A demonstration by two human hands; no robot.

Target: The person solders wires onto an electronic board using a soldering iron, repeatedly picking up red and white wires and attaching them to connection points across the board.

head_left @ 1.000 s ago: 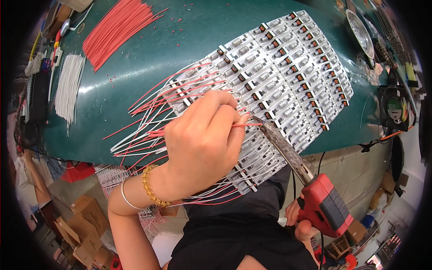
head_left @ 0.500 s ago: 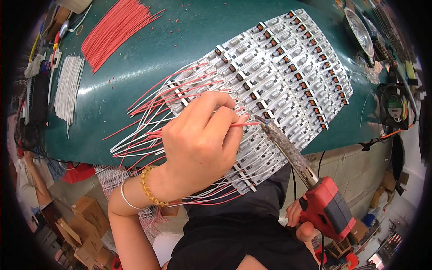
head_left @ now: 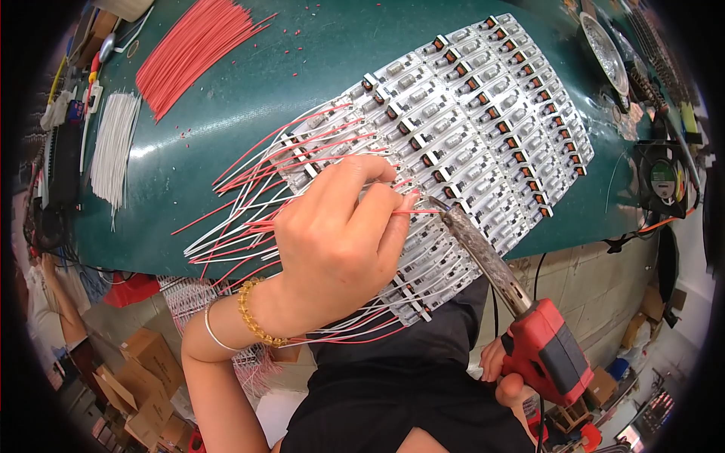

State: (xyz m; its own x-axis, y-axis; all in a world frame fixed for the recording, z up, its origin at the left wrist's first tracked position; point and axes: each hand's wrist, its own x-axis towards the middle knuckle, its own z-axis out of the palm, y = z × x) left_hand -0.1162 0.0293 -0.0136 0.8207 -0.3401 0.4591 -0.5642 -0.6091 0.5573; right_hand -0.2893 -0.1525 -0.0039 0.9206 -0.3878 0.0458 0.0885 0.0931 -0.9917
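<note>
My left hand (head_left: pixel 340 234) is closed in a pinch over the panel of circuit boards (head_left: pixel 476 113), with a thin red wire (head_left: pixel 423 212) jutting from the fingertips to the right. The wire's end lies close to the tip of a red and black soldering gun (head_left: pixel 555 351); whether they touch is too small to tell. From the lower right, my right hand (head_left: pixel 502 377) is wrapped round the gun's handle, partly hidden behind it. Red and white wires (head_left: pixel 249 189) trail leftward from boards along the panel's left side. My left hand hides part of the boards beneath it.
A bundle of red wires (head_left: pixel 192 53) and a bundle of white wires (head_left: pixel 113 155) lie on the green table (head_left: pixel 302 68). At the right are a metal dish (head_left: pixel 604 60) and a small black fan (head_left: pixel 664 180). Cardboard boxes (head_left: pixel 147 392) stand below left.
The red wire in my left fingers has shifted slightly downward, and its end is nearer the soldering tip. My left hand and the soldering gun have barely moved.
</note>
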